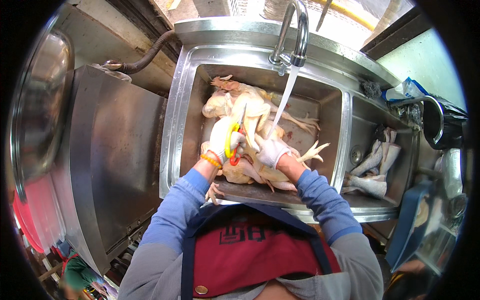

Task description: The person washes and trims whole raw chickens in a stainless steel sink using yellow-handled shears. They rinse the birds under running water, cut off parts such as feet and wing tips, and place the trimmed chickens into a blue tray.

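Several plucked whole chickens (pixel 243 101) lie piled in the left basin (pixel 330 112) of a stainless steel sink. My left hand (pixel 237 141), in a white glove with a yellow bead bracelet at the wrist, holds a pair of scissors (pixel 229 140). One scissor handle is yellow and the other red; the blades point away from me over the birds. My right hand (pixel 270 153), also gloved, grips the chicken in the middle, near a leg. Its fingertips are partly hidden. Water runs from the chrome faucet (pixel 301 37) and falls just beyond that hand.
Fish pieces with tails (pixel 375 165) lie in the right basin (pixel 360 116) near its drain. A steel scrubber (pixel 371 89) sits on the sink's rim. A steel cabinet (pixel 120 157) flanks the sink on the left. At lower left, another person (pixel 80 272) is partly visible.
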Motion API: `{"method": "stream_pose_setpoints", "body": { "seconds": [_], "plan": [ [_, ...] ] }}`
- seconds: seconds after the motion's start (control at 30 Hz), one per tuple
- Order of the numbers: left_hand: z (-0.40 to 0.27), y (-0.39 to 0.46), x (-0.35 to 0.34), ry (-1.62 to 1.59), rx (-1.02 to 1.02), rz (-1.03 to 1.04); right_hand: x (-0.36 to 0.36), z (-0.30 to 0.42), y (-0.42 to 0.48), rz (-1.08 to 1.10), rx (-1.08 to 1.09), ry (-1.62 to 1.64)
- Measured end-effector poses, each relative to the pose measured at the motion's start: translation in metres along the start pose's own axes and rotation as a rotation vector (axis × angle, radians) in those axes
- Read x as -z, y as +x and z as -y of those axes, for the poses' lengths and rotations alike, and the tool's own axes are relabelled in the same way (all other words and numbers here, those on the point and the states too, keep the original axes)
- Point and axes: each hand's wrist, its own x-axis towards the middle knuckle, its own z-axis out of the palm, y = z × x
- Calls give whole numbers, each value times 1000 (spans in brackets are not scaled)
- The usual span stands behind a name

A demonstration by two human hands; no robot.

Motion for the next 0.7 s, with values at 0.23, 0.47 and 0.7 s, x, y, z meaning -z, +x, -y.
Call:
{"method": "stream_pose_setpoints", "body": {
  "seconds": [0.23, 0.47, 0.7],
  "plan": [
    [7, 26, 58, 191, -34, 459, -26, 16, 1, 23, 195, -147],
    [-20, 55, -2, 904, 48, 236, -49, -2, 20, 82, 162, -168],
    [12, 18, 2, 961, -99, -191, -31, 7, 5, -9, 137, -86]
  ]
}}
